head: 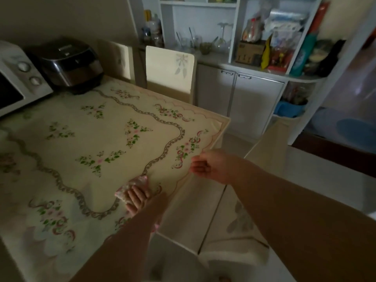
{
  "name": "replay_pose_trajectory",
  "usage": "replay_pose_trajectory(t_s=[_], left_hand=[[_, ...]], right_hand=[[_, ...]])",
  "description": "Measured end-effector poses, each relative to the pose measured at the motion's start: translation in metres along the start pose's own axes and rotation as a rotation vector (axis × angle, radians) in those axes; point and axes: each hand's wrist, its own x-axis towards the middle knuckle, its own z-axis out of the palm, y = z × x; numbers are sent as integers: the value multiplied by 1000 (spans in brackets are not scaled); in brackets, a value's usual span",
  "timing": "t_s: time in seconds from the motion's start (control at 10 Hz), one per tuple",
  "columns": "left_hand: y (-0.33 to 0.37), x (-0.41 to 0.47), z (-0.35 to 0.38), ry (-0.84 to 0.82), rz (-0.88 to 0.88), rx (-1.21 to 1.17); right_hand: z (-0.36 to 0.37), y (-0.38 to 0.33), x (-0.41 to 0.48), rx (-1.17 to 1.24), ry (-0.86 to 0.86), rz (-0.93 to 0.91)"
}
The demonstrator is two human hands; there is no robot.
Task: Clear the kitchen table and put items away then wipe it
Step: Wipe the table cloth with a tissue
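The pink cloth lay near the counter's near edge, pressed flat under the left hand, fingers spread open on top of it rather than closed around it. Right of that grip, the right hand curled loosely at the edge; whether it pinched the floral tablecloth was unclear. Far beyond the left grip stood a rice cooker and microwave.

Two hands, one cloth, two chairs.
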Motion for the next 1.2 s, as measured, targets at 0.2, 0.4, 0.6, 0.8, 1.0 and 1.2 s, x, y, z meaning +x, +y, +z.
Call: replay_pose_trajectory(t_s=[0.2, 0.4, 0.6, 0.8, 1.0, 1.2], left_hand=[[43, 32, 2, -49, -226, -41], [143, 33, -4, -83, -309, -127], [221, 51, -1, -161, -340, -131], [257, 104, 37, 1, -568, -237], [298, 130, 45, 28, -723, -266], [296, 146, 43, 38, -820, -257]], right_hand=[[-41, -54, 39, -253, -118, 11], [-96, -113, 83, -336, -116, 26], [-133, -155, 139, -364, -152, 88], [-159, -200, 207, -494, -297, 109], [-185, -239, 269, -615, -407, 138], [-149, -268, 313, -678, -485, 157]])
